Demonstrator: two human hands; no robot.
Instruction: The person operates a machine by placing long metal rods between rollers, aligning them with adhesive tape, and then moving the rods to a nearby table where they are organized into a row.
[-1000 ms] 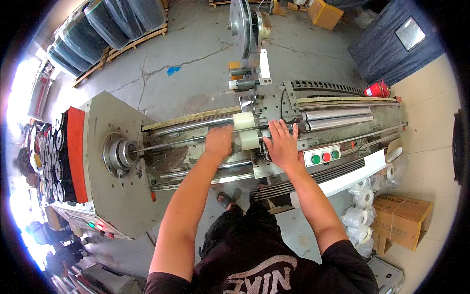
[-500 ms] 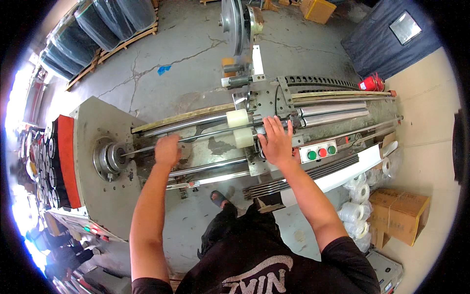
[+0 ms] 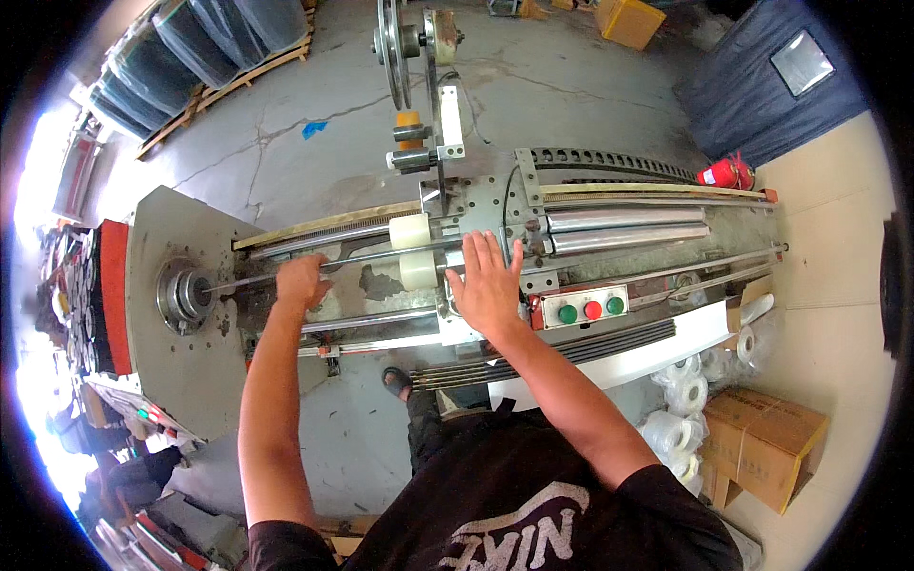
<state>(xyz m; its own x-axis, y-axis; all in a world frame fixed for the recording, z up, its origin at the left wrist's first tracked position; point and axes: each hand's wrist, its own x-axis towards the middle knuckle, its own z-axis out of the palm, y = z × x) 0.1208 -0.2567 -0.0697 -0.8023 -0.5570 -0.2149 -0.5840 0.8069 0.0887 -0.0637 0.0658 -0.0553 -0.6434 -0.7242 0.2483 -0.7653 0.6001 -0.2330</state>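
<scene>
A long thin metal rod [image 3: 367, 255] runs from the round chuck [image 3: 181, 296] of the grey machine, through a pair of white rollers [image 3: 411, 249] on the sliding carriage. My left hand [image 3: 303, 281] is closed round the rod a short way from the chuck. Fingers spread and palm down, my right hand [image 3: 488, 285] lies over the carriage, just right of the rollers. It covers part of the rod's line there; whether the palm touches the rod is hidden.
Beside my right forearm is a control box [image 3: 592, 307] with green and red buttons. Several dark rods [image 3: 571, 352] lie on a white sheet along the near side. A wheel [image 3: 392, 48] stands above the carriage. At right are a carton [image 3: 762, 433] and a red fire extinguisher [image 3: 728, 173].
The carriage, with its rollers, wheel and control box, has slid left toward the chuck. My right hand has moved left with it. My left hand stays closed on the rod. The view has shifted slightly.
</scene>
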